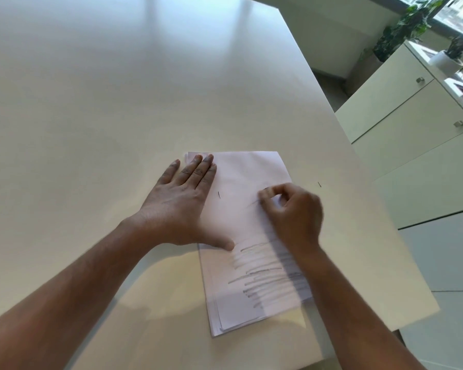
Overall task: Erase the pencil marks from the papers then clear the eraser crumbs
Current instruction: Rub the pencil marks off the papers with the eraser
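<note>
A broad white table [118, 102] fills the room's foreground, its far edge angled toward a bank of pale cabinets [412, 124] with small metal handles along the right wall, where leafy potted plants [404, 28] stand by a bright window.

Near the table's right front edge lies a stack of white papers [241, 209], slightly fanned at the near corner so that several sheet edges show. The top sheet carries a band of grey pencil marks [259, 273], rough horizontal strokes across its near half, while its far half is mostly bare apart from one short dark stroke [219, 195] and a faint line beside the right fingers.

The person's left hand [182, 201] lies flat across the stack's left edge, fingers straight and close together, thumb spread wide toward the pencil strokes, pressing the sheets down; part of the palm rests on the table itself.

The right hand [292, 212], blurred, hovers low at the sheet's right side with its fingers curled tight, thumb and fingertips pinching a small white object, apparently the eraser [275, 200], against the paper; its shape is too smeared to make out.

A tiny dark mark [319, 184] sits on the bare table just right of the papers.
</note>
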`<control>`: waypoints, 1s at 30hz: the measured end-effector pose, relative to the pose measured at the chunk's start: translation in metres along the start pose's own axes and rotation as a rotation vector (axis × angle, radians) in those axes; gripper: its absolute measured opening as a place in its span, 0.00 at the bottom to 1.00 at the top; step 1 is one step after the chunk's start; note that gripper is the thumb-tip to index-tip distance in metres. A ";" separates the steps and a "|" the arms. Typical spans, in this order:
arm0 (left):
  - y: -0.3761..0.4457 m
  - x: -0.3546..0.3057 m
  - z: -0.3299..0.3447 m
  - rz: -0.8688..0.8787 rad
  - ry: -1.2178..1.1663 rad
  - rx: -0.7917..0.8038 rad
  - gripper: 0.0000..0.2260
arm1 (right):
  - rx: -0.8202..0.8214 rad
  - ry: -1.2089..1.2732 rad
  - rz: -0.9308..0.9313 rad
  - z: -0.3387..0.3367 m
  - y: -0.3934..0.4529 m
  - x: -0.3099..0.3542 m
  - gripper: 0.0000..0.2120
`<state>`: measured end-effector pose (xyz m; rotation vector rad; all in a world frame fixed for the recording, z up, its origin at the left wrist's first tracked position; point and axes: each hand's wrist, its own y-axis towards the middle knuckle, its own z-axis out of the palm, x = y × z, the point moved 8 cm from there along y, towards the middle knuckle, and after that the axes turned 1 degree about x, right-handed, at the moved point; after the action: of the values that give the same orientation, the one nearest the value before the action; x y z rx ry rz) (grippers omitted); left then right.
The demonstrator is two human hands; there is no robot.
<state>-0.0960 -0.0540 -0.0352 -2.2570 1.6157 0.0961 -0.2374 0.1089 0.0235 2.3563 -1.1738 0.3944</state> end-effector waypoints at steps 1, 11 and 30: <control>0.000 0.000 0.000 0.000 0.000 0.002 0.71 | -0.043 -0.014 0.067 -0.005 0.008 -0.010 0.09; -0.001 0.000 0.000 0.000 0.005 -0.002 0.71 | -0.052 0.000 0.072 -0.007 0.006 -0.010 0.09; -0.001 0.000 -0.001 0.000 -0.006 -0.003 0.72 | -0.003 0.031 -0.011 -0.006 -0.010 0.004 0.09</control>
<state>-0.0954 -0.0544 -0.0340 -2.2577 1.6132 0.1052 -0.2269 0.1147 0.0275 2.3441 -1.1461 0.4237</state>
